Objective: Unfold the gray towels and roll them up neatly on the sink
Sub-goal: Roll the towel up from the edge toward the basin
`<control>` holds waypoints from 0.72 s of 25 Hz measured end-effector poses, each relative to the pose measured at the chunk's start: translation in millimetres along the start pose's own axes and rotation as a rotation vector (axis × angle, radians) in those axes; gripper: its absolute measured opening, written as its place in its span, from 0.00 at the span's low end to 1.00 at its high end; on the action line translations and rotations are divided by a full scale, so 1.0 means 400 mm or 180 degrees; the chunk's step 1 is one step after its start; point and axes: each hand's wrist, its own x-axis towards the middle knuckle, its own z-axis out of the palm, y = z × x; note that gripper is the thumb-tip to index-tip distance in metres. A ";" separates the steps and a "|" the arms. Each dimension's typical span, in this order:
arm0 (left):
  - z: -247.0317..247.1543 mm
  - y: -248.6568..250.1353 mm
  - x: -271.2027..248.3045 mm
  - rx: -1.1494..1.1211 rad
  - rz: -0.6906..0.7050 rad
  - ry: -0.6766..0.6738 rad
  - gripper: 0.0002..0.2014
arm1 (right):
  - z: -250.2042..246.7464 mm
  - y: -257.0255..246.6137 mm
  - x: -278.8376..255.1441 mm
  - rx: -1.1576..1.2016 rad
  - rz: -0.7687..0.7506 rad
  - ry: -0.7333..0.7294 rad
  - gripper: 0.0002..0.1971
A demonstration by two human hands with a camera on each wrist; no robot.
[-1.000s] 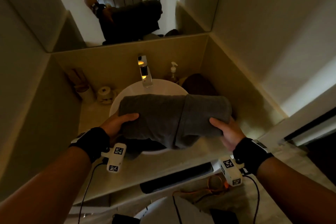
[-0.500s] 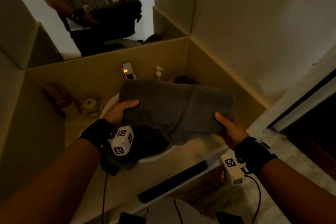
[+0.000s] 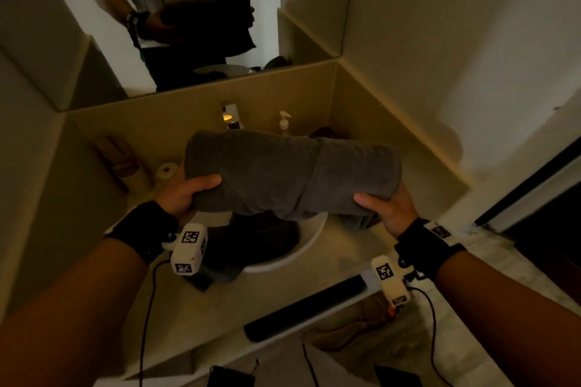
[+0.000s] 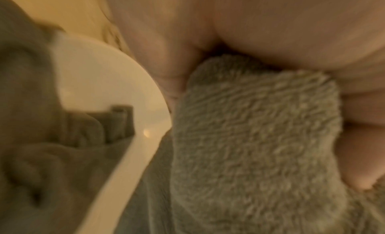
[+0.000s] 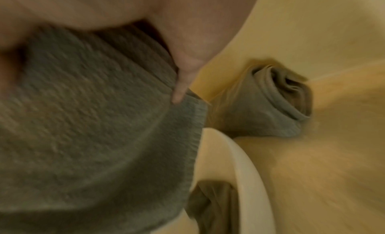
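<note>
**Rolled towel held above the basin**

Head view: your left hand [image 3: 185, 195] and right hand [image 3: 388, 209] each clasp an end of the thick rolled gray terry towel [image 3: 292, 173], its long axis left to right, level, above the round white ceramic sink [image 3: 309, 245].

Left wrist view: fingers [image 4: 364, 155] curl round looped, nubby pile.

Right wrist view: your thumb [image 5: 183, 69] presses the hemmed edge; a second rolled gray towel [image 5: 270, 104] lies on the beige counter [image 5: 312, 180].

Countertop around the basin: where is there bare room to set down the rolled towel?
Bare counter lies right of the basin, in front of the rolled towel in the back corner. Crowded: basin holds another towel; left back has a paper roll; soap dispenser behind.
</note>
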 end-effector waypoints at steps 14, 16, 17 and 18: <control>-0.121 -0.277 -0.243 0.0100 -0.0976 0.0680 0.50 | 0.052 0.264 -0.120 0.0005 0.1349 -0.0621 0.53; -0.106 -0.283 -0.237 0.0139 -0.0985 0.0918 0.54 | 0.073 0.263 -0.101 0.0414 0.1488 -0.0549 0.50; -0.103 -0.286 -0.234 0.0217 -0.1025 0.1045 0.58 | 0.081 0.264 -0.096 0.0578 0.1550 -0.0532 0.49; -0.100 -0.284 -0.232 0.0366 -0.1043 0.1103 0.60 | 0.089 0.264 -0.093 0.0690 0.1606 -0.0538 0.48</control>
